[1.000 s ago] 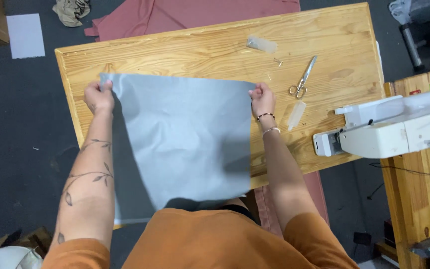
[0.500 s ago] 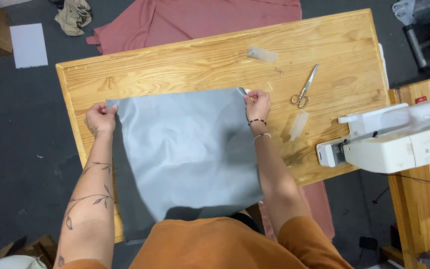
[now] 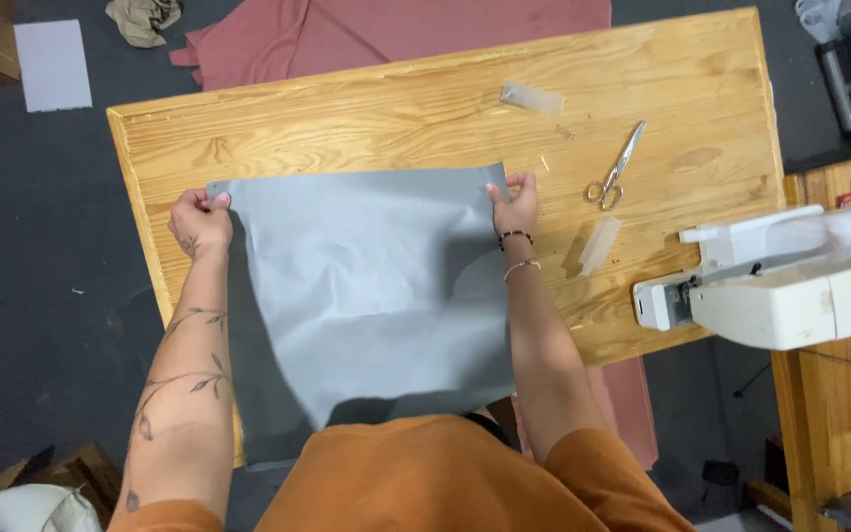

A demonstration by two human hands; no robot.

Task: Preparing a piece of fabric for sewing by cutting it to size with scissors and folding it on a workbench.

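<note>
I've drawn the grey fabric sheet (image 3: pixel 376 286) back along the worktop (image 3: pixel 425 108) toward me, left grip (image 3: pixel 199 222) and right grip (image 3: pixel 516 205) each pinching a top corner, sheet spread flatter.

Even, fairly bright light falls from above, and the wooden surface (image 3: pixel 425 108) shows warm and sharp, without glare. The grey fabric (image 3: pixel 366 286) casts a soft shadow to its left. The dark floor (image 3: pixel 32 246) looks dim, and the frame edges blur slightly.
</note>
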